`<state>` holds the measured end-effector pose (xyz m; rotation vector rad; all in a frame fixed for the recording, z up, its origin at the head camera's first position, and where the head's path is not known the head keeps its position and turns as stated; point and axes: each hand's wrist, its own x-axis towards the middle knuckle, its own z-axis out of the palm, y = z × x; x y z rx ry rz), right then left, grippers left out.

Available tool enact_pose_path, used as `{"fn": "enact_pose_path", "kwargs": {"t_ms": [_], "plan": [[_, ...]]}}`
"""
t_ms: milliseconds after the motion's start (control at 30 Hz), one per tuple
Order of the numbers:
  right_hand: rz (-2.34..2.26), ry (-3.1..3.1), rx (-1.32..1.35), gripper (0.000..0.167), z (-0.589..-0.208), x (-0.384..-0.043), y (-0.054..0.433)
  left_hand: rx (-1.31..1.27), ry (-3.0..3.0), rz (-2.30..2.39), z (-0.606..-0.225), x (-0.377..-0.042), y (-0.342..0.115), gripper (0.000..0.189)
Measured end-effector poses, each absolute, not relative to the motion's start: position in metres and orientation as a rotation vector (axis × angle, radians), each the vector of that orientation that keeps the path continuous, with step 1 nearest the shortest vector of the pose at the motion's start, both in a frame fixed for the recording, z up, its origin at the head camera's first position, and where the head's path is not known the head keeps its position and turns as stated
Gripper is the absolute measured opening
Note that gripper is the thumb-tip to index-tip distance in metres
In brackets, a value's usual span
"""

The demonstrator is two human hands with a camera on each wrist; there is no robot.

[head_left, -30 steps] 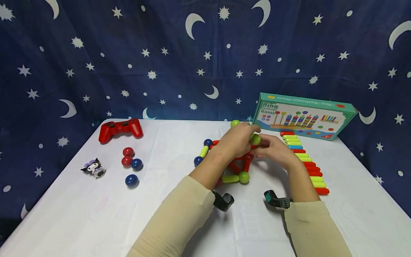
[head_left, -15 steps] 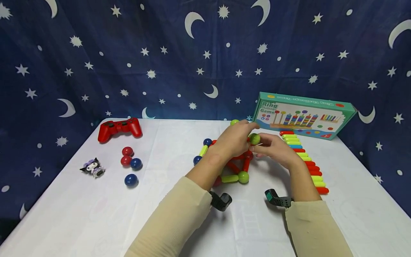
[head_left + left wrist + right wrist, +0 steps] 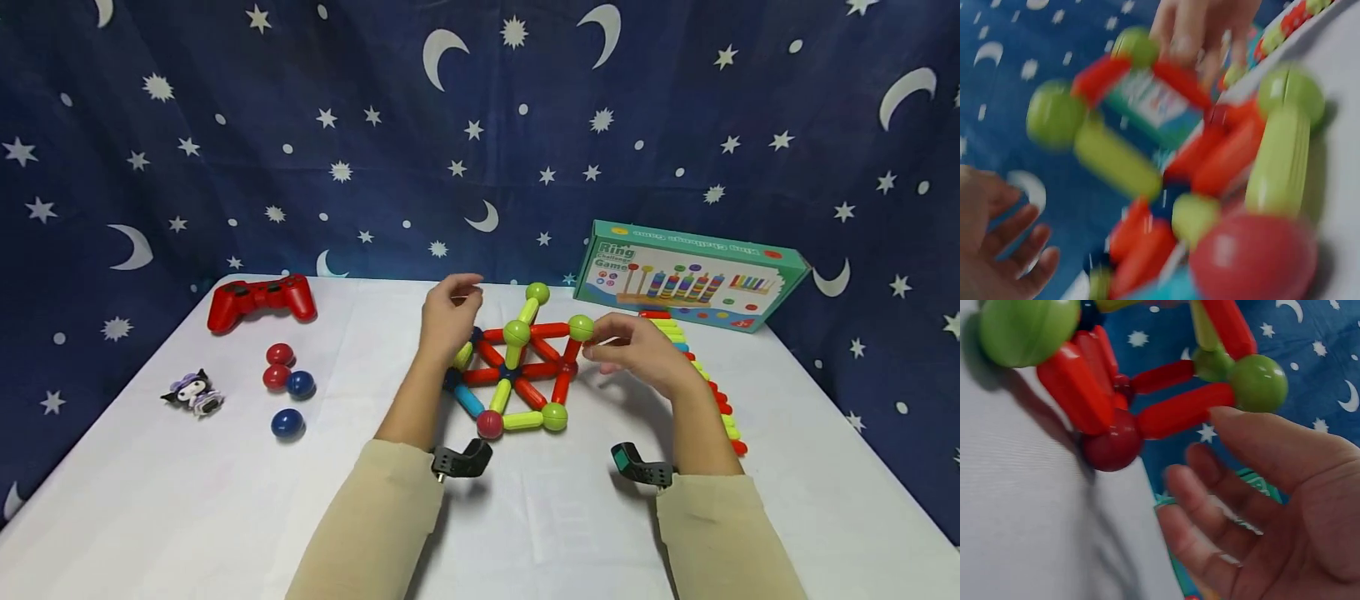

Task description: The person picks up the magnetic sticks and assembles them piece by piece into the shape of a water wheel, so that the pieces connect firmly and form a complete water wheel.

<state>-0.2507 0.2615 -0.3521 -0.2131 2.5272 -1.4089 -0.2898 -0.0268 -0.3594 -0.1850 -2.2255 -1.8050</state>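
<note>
A frame of magnetic rods and balls (image 3: 527, 393) stands mid-table, red and yellow-green rods joined by red, blue and green balls. Green balls sit high on raised rods, one of them a green ball (image 3: 517, 332) near the centre. Left of the frame, my left hand (image 3: 448, 321) is lifted with loose fingers, holding nothing; its spread fingers (image 3: 1030, 242) show apart from the frame in the left wrist view. On the right, my right hand (image 3: 637, 354) stays by a raised green ball (image 3: 1259, 383). Its thumb tip overlaps the end of a red rod (image 3: 1179, 411), the other fingers loosely bent.
Magnetic rods (image 3: 720, 398) lie in a row at the right, before a green game box (image 3: 690, 275). To the left are red balls (image 3: 277, 377), blue balls (image 3: 287, 423), a small figurine (image 3: 195, 393) and a red game controller (image 3: 262, 302). A starry curtain (image 3: 360, 217) hangs behind.
My left hand has come away from the frame and moved left, uncovering its middle. The right hand remains by the raised green ball, its fingers slightly apart from it. The head view has shifted a little.
</note>
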Motion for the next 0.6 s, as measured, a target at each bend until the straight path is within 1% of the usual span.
{"fn": "enact_pose_path", "kwargs": {"t_ms": [100,167,367,600], "plan": [[-1.29,2.46,-0.241,0.026,-0.347,-0.247,0.265,-0.195,-2.342,-1.858,-0.379,-0.296,-0.045,0.032],[-1.203,2.393,-0.305,0.022,-0.345,-0.245,0.26,-0.224,-2.41,-1.876,-0.391,-0.297,-0.055,0.034],[-1.046,2.216,-0.496,0.028,-0.349,-0.246,0.24,-0.351,-2.615,-1.758,-0.409,-0.298,-0.063,0.035],[-0.956,2.223,-0.524,0.027,-0.354,-0.246,0.224,-0.363,-2.693,-1.619,-0.411,-0.299,-0.061,0.031]]}}
